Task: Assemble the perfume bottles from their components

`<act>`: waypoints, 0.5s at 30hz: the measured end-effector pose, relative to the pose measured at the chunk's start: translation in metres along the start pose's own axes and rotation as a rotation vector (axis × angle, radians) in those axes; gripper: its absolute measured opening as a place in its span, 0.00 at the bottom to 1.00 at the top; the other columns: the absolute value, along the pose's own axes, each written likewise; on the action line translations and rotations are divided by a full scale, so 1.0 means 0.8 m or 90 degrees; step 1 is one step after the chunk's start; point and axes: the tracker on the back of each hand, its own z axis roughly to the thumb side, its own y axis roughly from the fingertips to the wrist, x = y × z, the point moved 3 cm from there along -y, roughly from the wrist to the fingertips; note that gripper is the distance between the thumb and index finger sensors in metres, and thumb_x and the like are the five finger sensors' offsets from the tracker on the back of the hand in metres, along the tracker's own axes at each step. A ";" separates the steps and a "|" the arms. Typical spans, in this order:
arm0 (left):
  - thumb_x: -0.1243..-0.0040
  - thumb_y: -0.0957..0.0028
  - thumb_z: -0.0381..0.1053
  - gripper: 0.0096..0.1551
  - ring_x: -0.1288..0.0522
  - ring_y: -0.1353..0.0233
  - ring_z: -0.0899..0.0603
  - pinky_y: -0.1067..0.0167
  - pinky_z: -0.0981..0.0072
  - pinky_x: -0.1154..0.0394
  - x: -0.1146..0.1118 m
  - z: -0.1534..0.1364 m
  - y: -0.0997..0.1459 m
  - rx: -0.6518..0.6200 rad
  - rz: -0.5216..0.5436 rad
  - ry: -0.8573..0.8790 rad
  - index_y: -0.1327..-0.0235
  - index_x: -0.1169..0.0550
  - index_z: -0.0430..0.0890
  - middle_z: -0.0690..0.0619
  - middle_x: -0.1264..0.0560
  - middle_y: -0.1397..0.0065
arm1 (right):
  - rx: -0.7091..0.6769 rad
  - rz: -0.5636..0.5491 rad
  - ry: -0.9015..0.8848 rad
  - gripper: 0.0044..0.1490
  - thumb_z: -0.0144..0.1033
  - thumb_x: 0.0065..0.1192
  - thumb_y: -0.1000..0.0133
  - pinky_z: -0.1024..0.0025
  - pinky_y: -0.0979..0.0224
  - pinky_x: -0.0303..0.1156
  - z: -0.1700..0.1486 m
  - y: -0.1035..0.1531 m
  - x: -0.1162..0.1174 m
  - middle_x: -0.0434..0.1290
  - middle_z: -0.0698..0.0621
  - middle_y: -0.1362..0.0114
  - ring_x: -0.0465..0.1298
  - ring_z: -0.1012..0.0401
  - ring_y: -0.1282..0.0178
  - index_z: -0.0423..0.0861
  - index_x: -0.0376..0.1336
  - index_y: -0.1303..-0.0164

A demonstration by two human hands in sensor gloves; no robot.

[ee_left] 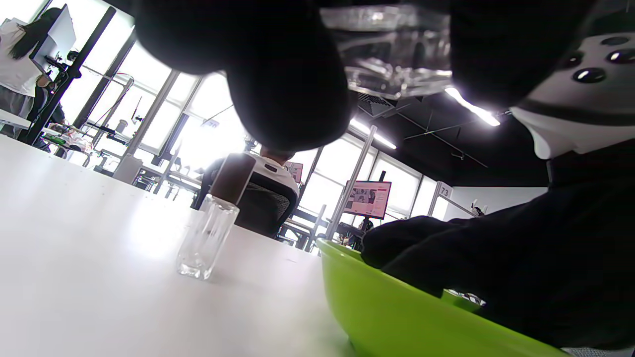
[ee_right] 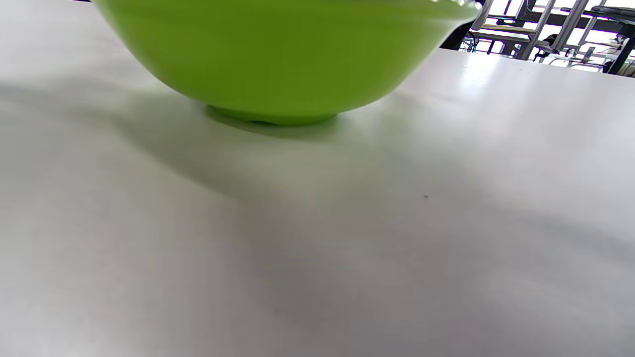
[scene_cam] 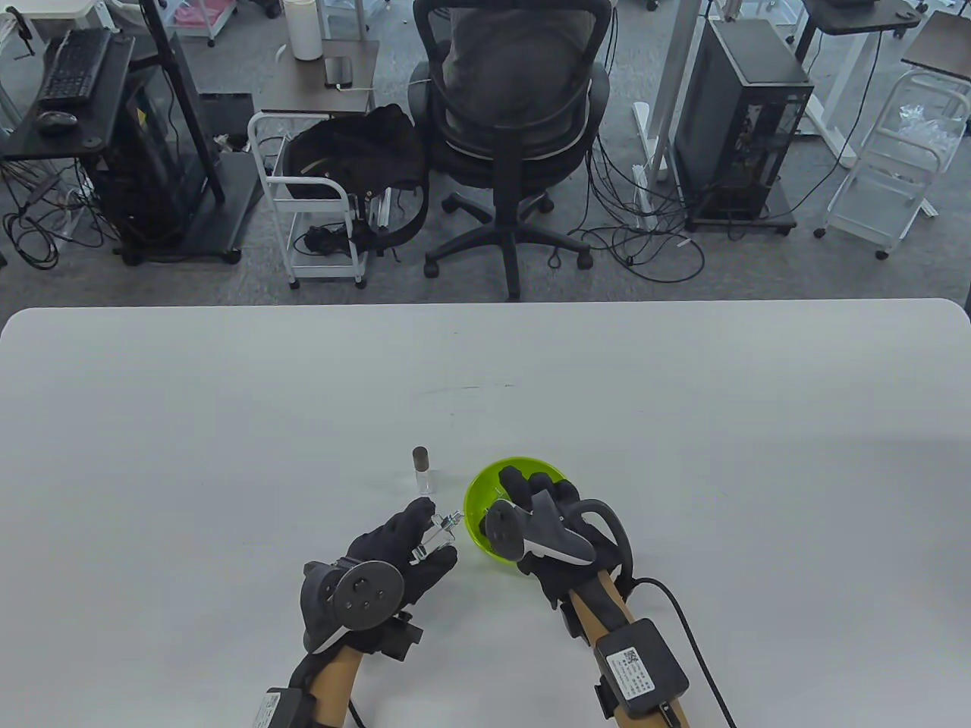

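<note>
Bottle (scene_cam: 435, 537), clear glass and uncapped, lies tilted between the thumb and fingers of the left hand (scene_cam: 402, 557), which pinches it just above the table (scene_cam: 227, 425), beside the green bowl (scene_cam: 478, 497). A second bottle (scene_cam: 422, 471) with a dark brown cap stands upright on the table just beyond the left fingertips (well clear of the bowl's rim). The right hand (scene_cam: 542, 519) reaches into the bowl, fingers dipping over its near edge; whether they grip anything inside, I cannot tell. From the right wrist view only the bowl's underside and table show.
</note>
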 end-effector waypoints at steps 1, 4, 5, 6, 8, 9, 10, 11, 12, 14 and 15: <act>0.37 0.56 0.71 0.45 0.13 0.56 0.53 0.53 0.71 0.17 0.000 0.000 0.000 0.000 0.000 0.000 0.33 0.26 0.44 0.48 0.17 0.40 | -0.001 0.001 -0.005 0.31 0.46 0.56 0.41 0.39 0.11 0.44 -0.001 -0.001 0.001 0.35 0.53 0.06 0.43 0.49 0.09 0.75 0.56 0.27; 0.37 0.56 0.71 0.45 0.13 0.56 0.53 0.53 0.71 0.17 0.000 0.000 0.000 0.000 0.000 0.000 0.33 0.26 0.44 0.48 0.17 0.40 | -0.006 -0.005 -0.042 0.31 0.46 0.53 0.40 0.38 0.11 0.44 -0.005 -0.001 0.003 0.36 0.51 0.06 0.42 0.48 0.08 0.74 0.54 0.26; 0.37 0.56 0.71 0.46 0.13 0.56 0.53 0.53 0.71 0.18 0.000 0.000 0.000 0.000 0.000 0.000 0.32 0.26 0.44 0.48 0.17 0.40 | -0.008 -0.006 -0.052 0.31 0.45 0.52 0.39 0.38 0.11 0.44 -0.006 -0.001 0.003 0.36 0.51 0.06 0.42 0.47 0.08 0.74 0.54 0.25; 0.37 0.56 0.71 0.46 0.13 0.56 0.53 0.53 0.71 0.18 0.000 0.000 0.000 0.000 0.000 0.000 0.32 0.26 0.44 0.48 0.17 0.39 | -0.010 -0.008 -0.062 0.32 0.45 0.51 0.39 0.38 0.11 0.45 -0.007 0.000 0.003 0.36 0.51 0.06 0.42 0.47 0.08 0.73 0.52 0.24; 0.37 0.56 0.71 0.45 0.13 0.56 0.53 0.52 0.71 0.18 0.000 0.000 0.000 0.000 0.000 0.000 0.32 0.26 0.44 0.49 0.17 0.39 | -0.020 -0.023 -0.082 0.32 0.45 0.49 0.39 0.37 0.12 0.45 -0.010 0.003 0.001 0.36 0.50 0.06 0.43 0.46 0.08 0.72 0.50 0.23; 0.37 0.56 0.71 0.45 0.13 0.56 0.53 0.52 0.70 0.18 0.000 0.000 0.000 0.000 0.000 0.000 0.32 0.26 0.44 0.49 0.17 0.39 | -0.022 -0.026 -0.085 0.33 0.45 0.49 0.38 0.37 0.12 0.46 -0.011 0.004 0.001 0.37 0.50 0.06 0.44 0.46 0.08 0.71 0.50 0.22; 0.37 0.56 0.71 0.46 0.13 0.55 0.53 0.52 0.70 0.18 0.000 0.000 0.000 0.000 0.000 0.000 0.32 0.27 0.44 0.49 0.17 0.39 | -0.027 -0.036 -0.095 0.33 0.45 0.49 0.38 0.37 0.12 0.47 -0.012 0.007 -0.001 0.37 0.49 0.06 0.44 0.46 0.08 0.70 0.49 0.22; 0.37 0.56 0.71 0.45 0.13 0.55 0.53 0.52 0.70 0.18 0.000 0.000 0.000 0.001 -0.002 0.002 0.32 0.26 0.44 0.49 0.17 0.39 | -0.031 -0.050 -0.105 0.33 0.45 0.48 0.38 0.37 0.12 0.47 -0.013 0.010 -0.003 0.37 0.48 0.06 0.45 0.45 0.09 0.69 0.49 0.21; 0.37 0.56 0.71 0.45 0.13 0.55 0.53 0.52 0.70 0.18 0.000 0.000 0.000 0.000 -0.002 0.001 0.32 0.27 0.44 0.49 0.17 0.39 | -0.037 -0.068 -0.114 0.33 0.44 0.48 0.38 0.37 0.12 0.48 -0.015 0.014 -0.006 0.38 0.48 0.06 0.46 0.45 0.09 0.68 0.48 0.21; 0.37 0.56 0.71 0.45 0.13 0.55 0.53 0.52 0.70 0.18 0.000 0.001 0.001 -0.002 -0.004 0.000 0.32 0.27 0.44 0.49 0.17 0.39 | -0.050 -0.096 -0.131 0.34 0.43 0.47 0.38 0.37 0.13 0.50 -0.018 0.022 -0.012 0.42 0.46 0.07 0.48 0.44 0.10 0.64 0.47 0.20; 0.37 0.56 0.71 0.45 0.13 0.55 0.53 0.52 0.70 0.18 -0.001 0.001 0.001 -0.003 -0.005 -0.001 0.32 0.27 0.44 0.49 0.17 0.39 | -0.057 -0.119 -0.138 0.34 0.43 0.47 0.37 0.38 0.13 0.51 -0.020 0.029 -0.017 0.42 0.44 0.07 0.49 0.44 0.10 0.62 0.47 0.19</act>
